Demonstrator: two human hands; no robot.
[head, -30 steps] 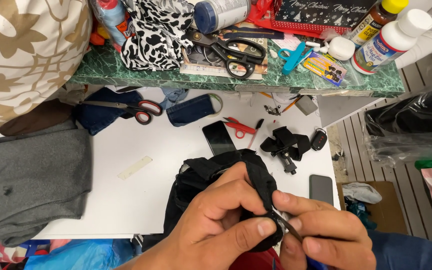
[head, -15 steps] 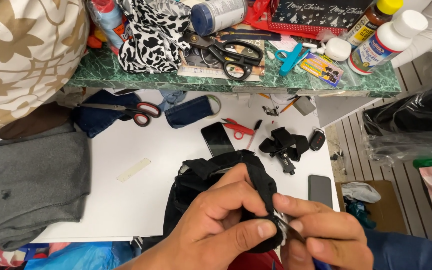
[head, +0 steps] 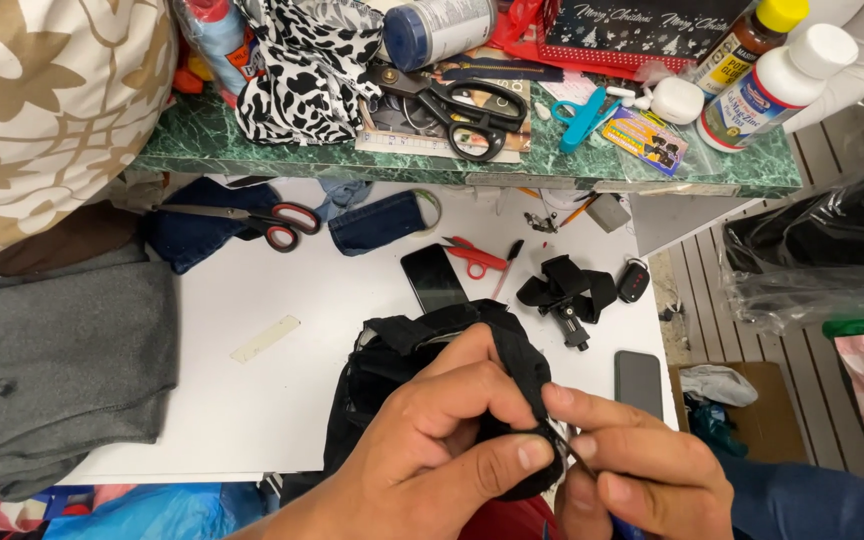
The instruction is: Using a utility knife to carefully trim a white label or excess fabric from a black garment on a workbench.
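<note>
Hands: left (head: 442, 440) pinches black fabric (head: 422, 360) | right (head: 642, 475) grips thin tool (head: 574, 455) | at table's (head: 282, 410) near edge

White table (head: 282, 400), green marble shelf (head: 752, 175), slatted floor (head: 752, 300)

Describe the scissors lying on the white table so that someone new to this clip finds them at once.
Start at the white table below the green marble-patterned shelf. Near its far left edge, on a piece of dark blue fabric, lie the long metal scissors with red and black handles. They are far longer than the small red snips, and lie lower than the black-handled scissors on the shelf.
</note>
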